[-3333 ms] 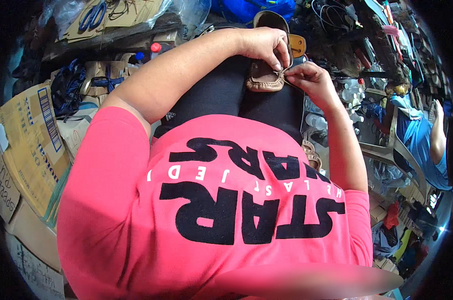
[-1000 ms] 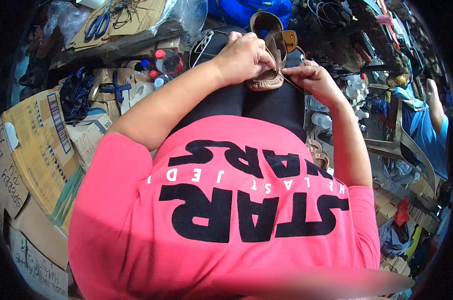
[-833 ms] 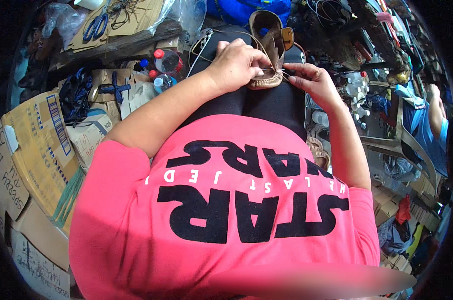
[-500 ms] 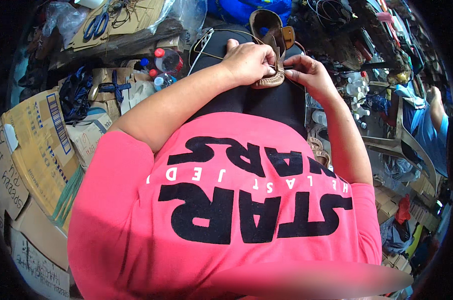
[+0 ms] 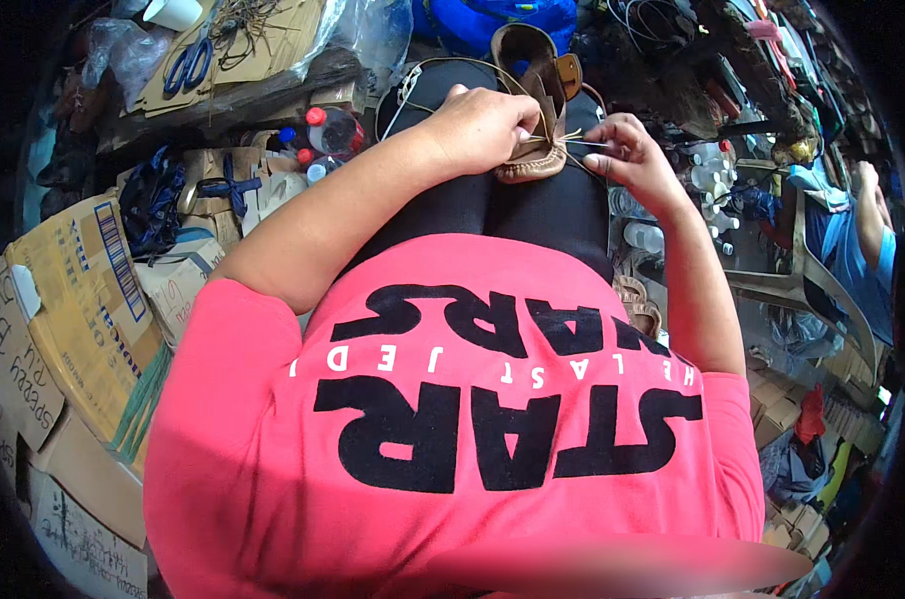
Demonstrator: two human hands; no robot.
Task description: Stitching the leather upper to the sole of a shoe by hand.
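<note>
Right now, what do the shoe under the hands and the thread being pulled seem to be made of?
The shoe looks like tan leather with a matte, slightly grained finish and a stitched, puckered edge; it could be an imitation. The thread is pale and stiff-looking, perhaps waxed cord, too thin to tell. The left hand presses on the shoe; the right hand pinches the thread.

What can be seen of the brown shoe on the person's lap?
The brown shoe looks like soft tan leather, a moccasin shape with a gathered, stitched edge. It rests on the black-clad lap, toe toward the camera. The left hand grips its top; the right hand pinches pale thread beside it. Its far end is hidden.
</note>
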